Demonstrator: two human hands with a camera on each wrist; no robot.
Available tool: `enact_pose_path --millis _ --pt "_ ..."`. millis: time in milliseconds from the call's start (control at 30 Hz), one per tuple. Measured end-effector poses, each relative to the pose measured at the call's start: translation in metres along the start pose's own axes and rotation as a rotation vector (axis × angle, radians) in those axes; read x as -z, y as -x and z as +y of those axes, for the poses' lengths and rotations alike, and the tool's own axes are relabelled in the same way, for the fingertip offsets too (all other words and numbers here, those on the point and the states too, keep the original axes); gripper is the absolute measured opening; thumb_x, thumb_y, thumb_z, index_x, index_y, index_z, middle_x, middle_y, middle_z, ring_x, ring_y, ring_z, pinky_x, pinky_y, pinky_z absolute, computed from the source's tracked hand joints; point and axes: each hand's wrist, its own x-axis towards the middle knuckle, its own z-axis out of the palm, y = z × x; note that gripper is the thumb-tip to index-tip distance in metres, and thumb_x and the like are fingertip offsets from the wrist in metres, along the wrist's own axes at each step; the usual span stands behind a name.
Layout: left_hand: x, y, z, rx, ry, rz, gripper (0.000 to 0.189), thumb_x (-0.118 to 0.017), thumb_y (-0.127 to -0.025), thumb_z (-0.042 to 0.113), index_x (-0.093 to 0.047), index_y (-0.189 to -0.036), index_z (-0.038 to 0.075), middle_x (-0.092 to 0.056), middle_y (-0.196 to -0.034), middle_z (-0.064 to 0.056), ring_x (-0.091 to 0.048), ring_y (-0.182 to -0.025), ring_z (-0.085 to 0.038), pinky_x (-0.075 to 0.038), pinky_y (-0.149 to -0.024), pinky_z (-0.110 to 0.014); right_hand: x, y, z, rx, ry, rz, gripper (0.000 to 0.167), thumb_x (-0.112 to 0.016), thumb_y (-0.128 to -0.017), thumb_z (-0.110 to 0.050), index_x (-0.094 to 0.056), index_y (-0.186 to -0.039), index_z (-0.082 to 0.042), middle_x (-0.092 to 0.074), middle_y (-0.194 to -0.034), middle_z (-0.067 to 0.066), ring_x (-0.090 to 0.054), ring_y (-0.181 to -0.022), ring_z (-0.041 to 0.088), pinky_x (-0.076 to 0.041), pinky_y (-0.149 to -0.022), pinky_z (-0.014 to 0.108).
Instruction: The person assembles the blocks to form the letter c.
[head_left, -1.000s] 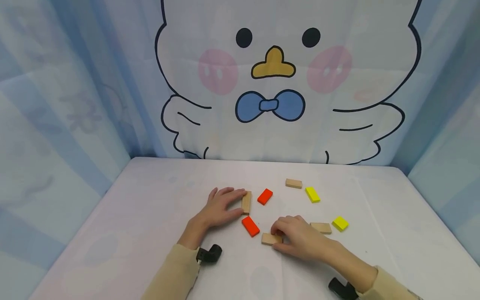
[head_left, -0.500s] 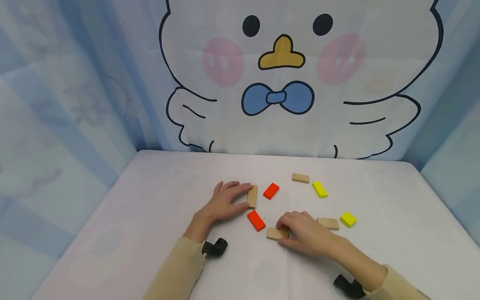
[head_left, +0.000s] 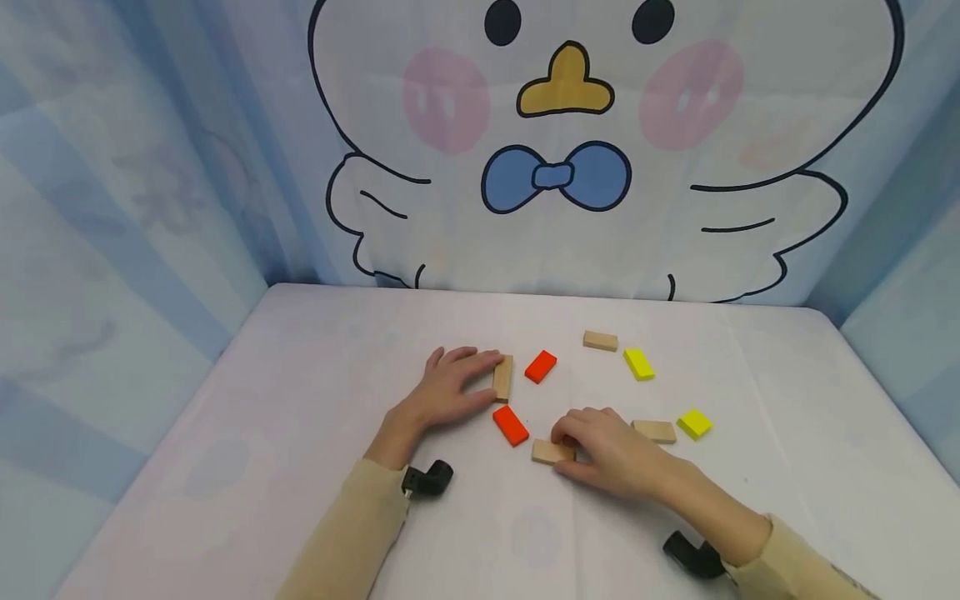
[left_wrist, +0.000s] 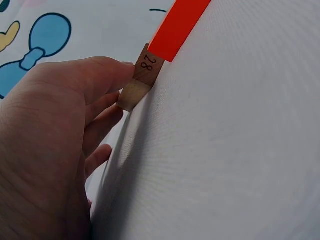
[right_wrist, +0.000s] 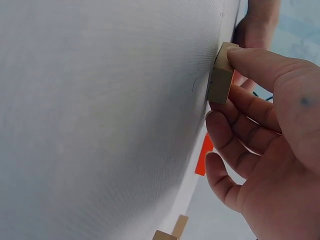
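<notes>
My left hand holds a plain wooden block lying on the table, thumb at its near end and a fingertip at its far end. In the left wrist view that wooden block has "28" on its side. Between the hands lies a red block, its corner close to the left block's near end. My right hand pinches another wooden block by its right part, thumb on the near side. In the right wrist view the thumb presses this wooden block and fingers curl behind it.
Farther back lie a second red block, a wooden block and a yellow block. Beside the right hand are a wooden block and a yellow block. A printed curtain hangs behind the white table.
The head view has shifted, so the whole scene sits a little higher and farther right. Both hands stay at their blocks, and the blocks keep their places.
</notes>
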Motion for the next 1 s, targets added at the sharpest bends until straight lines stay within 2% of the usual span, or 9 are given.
enact_pose_path --millis 233,533,1000 --pt "-0.0008 -0.0009 -0.0019 -0.011 0.01 0.001 0.059 -0.059 -0.097 0.041 -0.049 -0.152 0.024 -0.049 -0.152 0.004 -0.032 -0.144 -0.027 -0.002 -0.118 -0.058 0.0 -0.0002 -0.0008 0.007 0.009 0.0 0.024 -0.079 -0.089 -0.028 -0.068 -0.108 -0.018 -0.059 -0.096 -0.015 -0.05 -0.086 0.007 -0.047 -0.086 0.042" --pt "0.0069 -0.0079 0.0003 -0.026 0.004 0.008 0.059 -0.058 -0.097 0.041 -0.048 -0.152 0.023 -0.048 -0.153 0.003 -0.03 -0.145 -0.027 -0.001 -0.118 -0.058 0.0057 -0.0023 0.0015 0.027 0.042 0.037 0.025 -0.08 -0.088 -0.026 -0.068 -0.107 -0.016 -0.059 -0.096 -0.014 -0.052 -0.087 0.008 -0.046 -0.085 0.041" --pt "0.0012 -0.0023 -0.0026 -0.004 0.014 0.004 0.059 -0.06 -0.096 0.04 -0.05 -0.151 0.024 -0.049 -0.152 0.003 -0.031 -0.144 -0.027 -0.002 -0.118 -0.058 -0.0018 -0.0029 -0.0001 0.028 0.023 0.018 0.024 -0.08 -0.088 -0.027 -0.068 -0.107 -0.017 -0.059 -0.095 -0.014 -0.052 -0.086 0.007 -0.046 -0.085 0.041"
